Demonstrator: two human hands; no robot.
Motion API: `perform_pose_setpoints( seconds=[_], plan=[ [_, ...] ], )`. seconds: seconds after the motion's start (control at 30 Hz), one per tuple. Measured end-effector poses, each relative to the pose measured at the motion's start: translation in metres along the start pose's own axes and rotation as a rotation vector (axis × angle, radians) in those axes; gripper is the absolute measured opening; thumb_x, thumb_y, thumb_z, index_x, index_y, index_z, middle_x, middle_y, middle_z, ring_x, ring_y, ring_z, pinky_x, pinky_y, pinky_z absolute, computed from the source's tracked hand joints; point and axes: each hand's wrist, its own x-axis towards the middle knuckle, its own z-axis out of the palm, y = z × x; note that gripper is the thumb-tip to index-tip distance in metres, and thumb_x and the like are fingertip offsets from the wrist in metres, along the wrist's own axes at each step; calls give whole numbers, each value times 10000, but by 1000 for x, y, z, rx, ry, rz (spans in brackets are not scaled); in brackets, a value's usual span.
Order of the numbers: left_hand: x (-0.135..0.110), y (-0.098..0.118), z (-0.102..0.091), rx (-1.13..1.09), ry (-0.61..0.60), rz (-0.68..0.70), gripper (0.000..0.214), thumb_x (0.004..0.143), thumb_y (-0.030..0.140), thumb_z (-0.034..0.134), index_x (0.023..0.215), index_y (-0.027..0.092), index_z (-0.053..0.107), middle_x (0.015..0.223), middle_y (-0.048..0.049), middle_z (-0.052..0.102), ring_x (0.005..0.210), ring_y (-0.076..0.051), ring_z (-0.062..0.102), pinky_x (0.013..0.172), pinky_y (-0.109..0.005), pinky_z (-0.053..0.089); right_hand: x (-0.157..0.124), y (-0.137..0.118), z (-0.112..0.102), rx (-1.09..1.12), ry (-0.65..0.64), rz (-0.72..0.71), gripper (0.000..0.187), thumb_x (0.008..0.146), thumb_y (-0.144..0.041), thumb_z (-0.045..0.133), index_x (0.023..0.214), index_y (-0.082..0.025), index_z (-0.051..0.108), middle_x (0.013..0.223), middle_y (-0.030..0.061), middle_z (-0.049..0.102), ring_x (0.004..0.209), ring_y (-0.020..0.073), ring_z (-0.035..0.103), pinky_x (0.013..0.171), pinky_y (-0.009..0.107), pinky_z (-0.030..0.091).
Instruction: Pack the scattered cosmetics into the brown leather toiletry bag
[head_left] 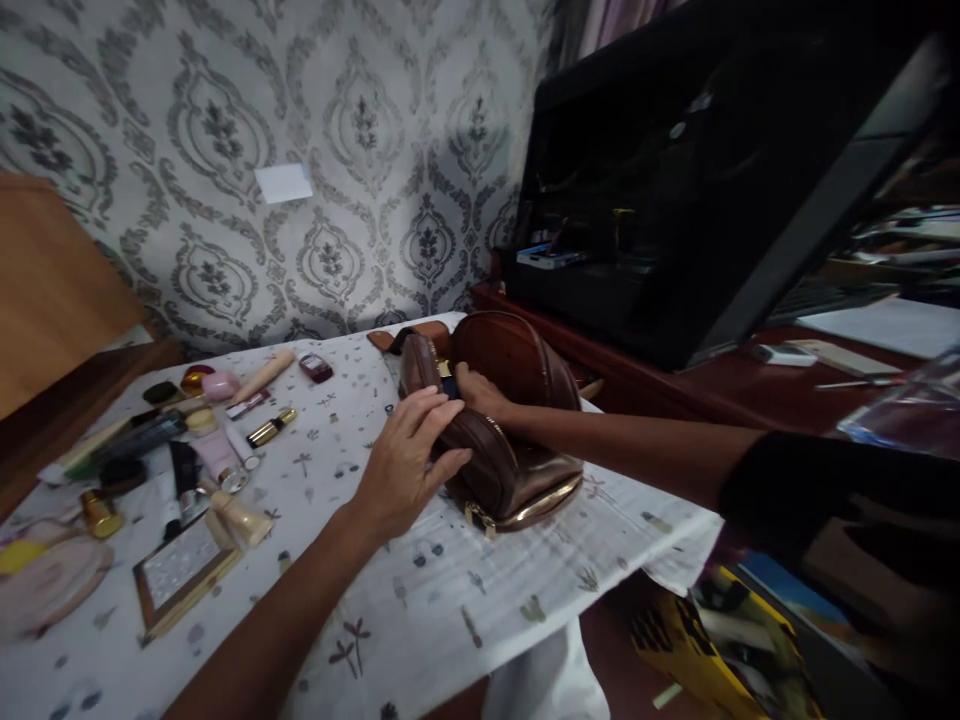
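A brown leather bag [525, 480] with gold zips lies unzipped on a cloth-covered table. My left hand [409, 455] grips the bag's near edge, fingers laid over the rim and thumb on its outer side. Reaching into the opening, my right hand [480, 390] has its fingers curled. Beside those fingers shows a small dark item with a gold part [447, 378]; its kind is unclear, and the hand's grip is partly hidden by the bag.
Cosmetics crowd the table's left side, among them a framed palette [184, 570], a gold-and-black lipstick tube [272, 427] and a round pink compact [56, 590]. A large black screen [637, 200] stands at right on a dark red desk [705, 400]. The white tablecloth [450, 660] hangs over the near edge.
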Motion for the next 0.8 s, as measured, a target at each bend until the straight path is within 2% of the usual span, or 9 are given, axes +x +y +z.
perform_pose_setpoints(
  seconds=[0.13,0.27,0.33,0.47,0.53,0.63,0.8],
  plan=[
    [0,0,-1,16,-4,17,477,1032,495,387,1406,209,461,1393,-133,546,1423,-263,417,1181,-501,386,4,2,3,14,9,11,499,862,-255,725,1255,-107,456,1340,279,572,1248,340,595,923,347,457],
    [-3,-1,-3,36,-15,24,481,1031,483,399,1432,219,426,1416,-136,529,1434,-270,408,1178,-518,389,-2,0,-7,29,21,40,627,829,-196,762,1343,-52,433,1401,298,516,1291,331,559,953,324,462],
    [-4,-1,-4,40,-35,24,471,1033,459,410,1441,223,417,1422,-137,526,1440,-276,401,1179,-525,387,-7,0,-14,39,28,57,659,842,-208,758,1377,-32,417,1404,279,513,1279,307,560,957,314,476],
    [-6,-2,-3,48,-41,22,475,1034,434,418,1459,223,400,1438,-139,518,1451,-281,387,1188,-527,375,-15,4,-21,59,-39,105,408,921,-310,689,1258,-109,578,1223,114,642,1074,240,650,891,382,557],
    [-7,-2,-1,55,-28,17,481,1030,433,430,1463,228,396,1438,-138,519,1449,-283,392,1188,-531,375,-17,5,-21,67,-88,117,319,945,-344,660,1183,-133,636,1174,71,656,1032,237,658,872,406,573],
    [-7,-2,1,60,-11,13,473,1029,422,439,1462,235,393,1434,-136,523,1445,-281,402,1176,-525,392,-16,3,-17,81,-125,119,319,952,-359,653,1189,-146,641,1190,71,651,1054,241,654,882,410,572],
    [-8,-2,1,71,-7,23,447,1032,409,443,1438,227,399,1426,-133,521,1450,-272,393,1171,-495,407,-10,1,-12,107,-71,103,374,957,-355,646,1272,-157,601,1276,102,615,1111,247,634,917,437,561]
  ],
)
